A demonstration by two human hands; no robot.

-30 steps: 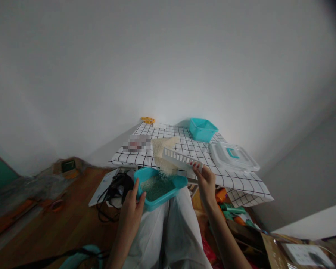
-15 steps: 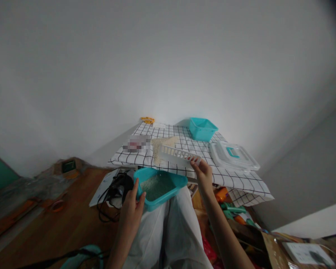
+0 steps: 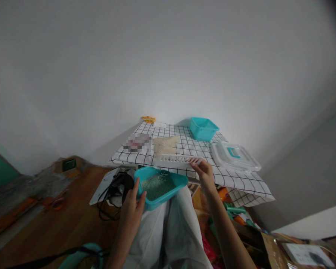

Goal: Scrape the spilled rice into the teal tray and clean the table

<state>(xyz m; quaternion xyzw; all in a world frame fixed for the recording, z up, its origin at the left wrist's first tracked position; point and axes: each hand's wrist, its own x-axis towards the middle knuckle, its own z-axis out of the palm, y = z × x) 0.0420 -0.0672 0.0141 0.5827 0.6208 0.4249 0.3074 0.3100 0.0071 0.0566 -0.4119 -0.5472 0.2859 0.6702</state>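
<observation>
My left hand (image 3: 133, 204) grips the left rim of a teal plastic bin (image 3: 161, 201), thumb inside and fingers along the outer side. The bin rests by my lap under the table's front edge, with pale granules (image 3: 154, 183) over its bottom. My right hand (image 3: 203, 170) is closed on the right end of a long white slotted plastic tray (image 3: 173, 160), held nearly level above the bin's far side. White specks show below the tray, at the bin's far wall. What lies inside the tray is hidden. Behind it is a beige grainy patch (image 3: 165, 144), perhaps a bag of grains.
On the checked tablecloth (image 3: 182, 130) stand a second teal bin (image 3: 204, 130), a clear lid with a teal handle (image 3: 235, 155), a blurred-out packet (image 3: 137, 142) and a yellow item (image 3: 148, 119). Black cables (image 3: 112, 194) lie left; a cardboard box (image 3: 271, 246) sits lower right.
The white slotted tray has dropped at its left end, from slanting up over the beige patch to nearly level and closer to me. White specks now show in the bin.
</observation>
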